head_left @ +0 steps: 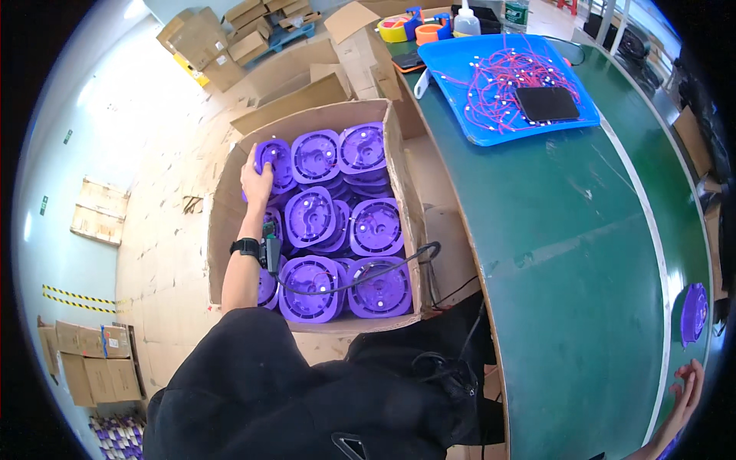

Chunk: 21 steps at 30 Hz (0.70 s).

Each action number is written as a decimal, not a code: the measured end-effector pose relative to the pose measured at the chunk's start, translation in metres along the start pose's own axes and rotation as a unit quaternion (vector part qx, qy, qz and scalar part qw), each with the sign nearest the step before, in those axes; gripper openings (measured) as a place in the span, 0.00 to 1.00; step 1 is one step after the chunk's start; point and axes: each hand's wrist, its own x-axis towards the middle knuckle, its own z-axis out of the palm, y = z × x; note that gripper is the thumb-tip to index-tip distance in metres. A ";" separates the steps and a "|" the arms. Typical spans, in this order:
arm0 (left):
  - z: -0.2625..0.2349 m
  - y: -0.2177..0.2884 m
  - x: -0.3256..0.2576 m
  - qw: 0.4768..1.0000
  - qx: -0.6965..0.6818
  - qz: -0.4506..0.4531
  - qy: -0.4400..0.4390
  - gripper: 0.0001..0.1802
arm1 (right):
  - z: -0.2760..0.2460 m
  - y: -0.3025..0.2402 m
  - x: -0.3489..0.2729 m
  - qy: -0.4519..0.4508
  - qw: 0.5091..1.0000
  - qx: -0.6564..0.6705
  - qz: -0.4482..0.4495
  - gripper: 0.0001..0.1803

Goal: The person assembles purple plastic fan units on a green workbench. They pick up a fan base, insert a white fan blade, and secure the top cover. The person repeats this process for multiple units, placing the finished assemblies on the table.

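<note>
My left hand (257, 180) grips the left edge of a purple rounded-square plastic housing (280, 162), thumb on its face, at the far left corner of an open cardboard box (404, 172). Rows of similar purple housings (310, 216) with ring-shaped recesses stack in the box. A black strap and small device (264, 249) sit on my left wrist. My right hand (688, 387) is at the far right over the green table (567, 291), fingers loosely apart and holding nothing visible. A purple piece (694, 313) lies just beyond its fingertips.
On the table's far end stand a blue tray (452, 69) with pink wires and a black phone (547, 103), tape rolls (395, 29) and a white bottle (466, 21). A black cable (360, 285) crosses the box. Cartons (96, 360) are stacked at left.
</note>
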 end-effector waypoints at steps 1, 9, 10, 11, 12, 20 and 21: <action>0.004 -0.009 0.005 0.999 -0.026 0.003 0.023 0.33 | -0.001 -0.002 -0.002 -0.010 1.000 -0.011 0.002 0.19; -0.033 0.143 -0.009 0.963 -0.263 0.035 -0.035 0.38 | 0.015 -0.060 -0.008 0.004 0.994 0.109 0.033 0.12; -0.028 0.164 -0.017 0.942 -0.326 0.043 -0.061 0.39 | 0.021 -0.061 -0.004 -0.014 0.993 0.114 0.013 0.11; -0.012 0.190 -0.027 0.916 -0.382 0.054 -0.105 0.39 | 0.021 -0.059 -0.005 -0.032 0.991 0.128 -0.003 0.12; -0.004 0.219 -0.038 0.887 -0.434 0.063 -0.143 0.39 | 0.021 -0.066 -0.001 -0.047 0.988 0.143 -0.026 0.14; -0.035 0.512 -0.200 0.589 -0.538 0.308 -0.519 0.41 | -0.001 -0.073 -0.029 -0.079 0.979 0.186 -0.028 0.30; -0.043 0.537 -0.215 0.548 -0.561 0.297 -0.545 0.39 | 0.000 -0.073 -0.027 -0.089 0.976 0.189 -0.058 0.31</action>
